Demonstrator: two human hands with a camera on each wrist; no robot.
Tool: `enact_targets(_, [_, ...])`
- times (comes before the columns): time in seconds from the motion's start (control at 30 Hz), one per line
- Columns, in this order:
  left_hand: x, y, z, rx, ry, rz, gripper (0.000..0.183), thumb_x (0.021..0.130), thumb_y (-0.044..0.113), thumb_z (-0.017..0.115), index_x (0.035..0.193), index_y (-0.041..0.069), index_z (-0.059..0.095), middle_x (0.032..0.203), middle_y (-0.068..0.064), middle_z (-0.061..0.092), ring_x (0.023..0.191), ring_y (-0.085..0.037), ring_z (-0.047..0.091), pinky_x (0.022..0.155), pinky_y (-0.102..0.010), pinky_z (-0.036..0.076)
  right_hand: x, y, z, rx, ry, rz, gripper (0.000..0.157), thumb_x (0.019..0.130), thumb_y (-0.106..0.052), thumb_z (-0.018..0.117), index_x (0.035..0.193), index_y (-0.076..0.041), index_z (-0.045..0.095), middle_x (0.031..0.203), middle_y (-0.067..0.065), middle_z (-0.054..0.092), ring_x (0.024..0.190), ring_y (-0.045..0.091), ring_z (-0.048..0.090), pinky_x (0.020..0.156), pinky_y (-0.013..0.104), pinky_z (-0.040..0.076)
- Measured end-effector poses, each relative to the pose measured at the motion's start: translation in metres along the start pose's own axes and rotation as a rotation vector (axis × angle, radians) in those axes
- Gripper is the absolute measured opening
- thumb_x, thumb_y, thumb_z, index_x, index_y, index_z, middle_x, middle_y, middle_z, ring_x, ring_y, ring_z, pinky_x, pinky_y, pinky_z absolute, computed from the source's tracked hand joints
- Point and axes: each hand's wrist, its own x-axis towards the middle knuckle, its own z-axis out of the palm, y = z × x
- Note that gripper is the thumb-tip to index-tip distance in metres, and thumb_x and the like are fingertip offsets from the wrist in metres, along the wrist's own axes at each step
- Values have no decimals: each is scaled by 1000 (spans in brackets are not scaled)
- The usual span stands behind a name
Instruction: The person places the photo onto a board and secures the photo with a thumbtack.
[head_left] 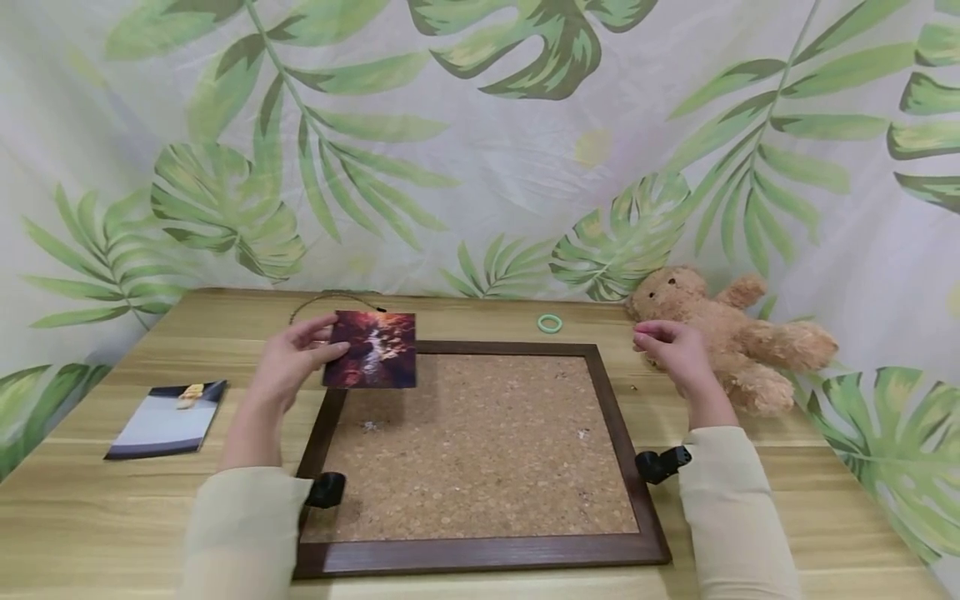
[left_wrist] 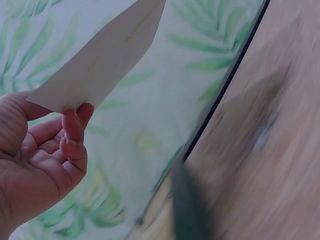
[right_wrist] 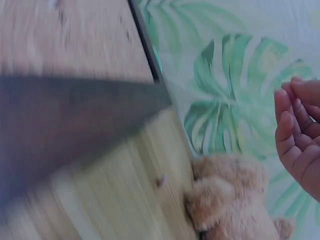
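My left hand [head_left: 296, 362] pinches a square photo print [head_left: 375, 350] by its left edge, thumb on the picture side. Dark reds and a bright central streak fill the picture; its pale back [left_wrist: 105, 60] faces the left wrist view. The print hangs above the upper left corner of a dark-framed cork board [head_left: 487, 450]. Beyond the board's right side, my right hand [head_left: 678, 354] is raised before a teddy bear [head_left: 705, 321]. Its thumb and fingertips [right_wrist: 296, 85] come together, and nothing is visible between them.
Another picture sheet [head_left: 165, 421] lies at the left on the wooden table [head_left: 82, 517]. A pale green ring [head_left: 550, 323] and a thin dark cord [head_left: 330, 294] lie at the back. One tiny object [head_left: 633, 387] sits right of the board. A leaf-patterned curtain [head_left: 495, 167] hangs behind.
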Motion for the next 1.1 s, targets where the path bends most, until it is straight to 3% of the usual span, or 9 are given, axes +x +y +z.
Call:
enact_targets(0.33, [12,21,82,-173,-112,-9,54,78,6,63,128,5,43,114,-18,46,96,-23,47,77,-30,41,11,-7,22,122,-62,-20,30,85,-13,55,106,9,55,86,13,57,77,16,58,68,25,47])
enact_targets(0.67, [17,30,157,-300,-57,-6,51,71,-6,65,119,-3,49,96,-16,54,71,-11,48,61,-20,43,18,-14,28,91,-34,-54,28,84,-16,57,103,6,58,84,13,60,74,12,57,67,25,45])
enact_targets(0.83, [15,23,185,-280,-57,-11,48,70,-6,66,116,-4,52,94,-16,56,73,-14,51,63,-23,44,22,-17,31,100,-41,-70,28,84,-16,57,103,6,58,88,18,60,74,12,57,70,28,45])
enact_targets(0.97, [15,12,202,-234,-84,-70,48,71,-2,67,117,-1,52,101,-16,53,85,-21,52,72,-29,44,22,-17,32,113,-42,-84,26,84,-13,58,101,7,59,80,8,62,72,11,57,70,29,45])
enact_targets(1.1, [15,2,215,-149,-101,-98,49,71,3,69,117,1,53,105,-15,52,88,-22,51,73,-31,43,22,-14,35,120,-48,-89,25,84,-10,57,100,8,58,78,4,62,72,12,57,69,28,45])
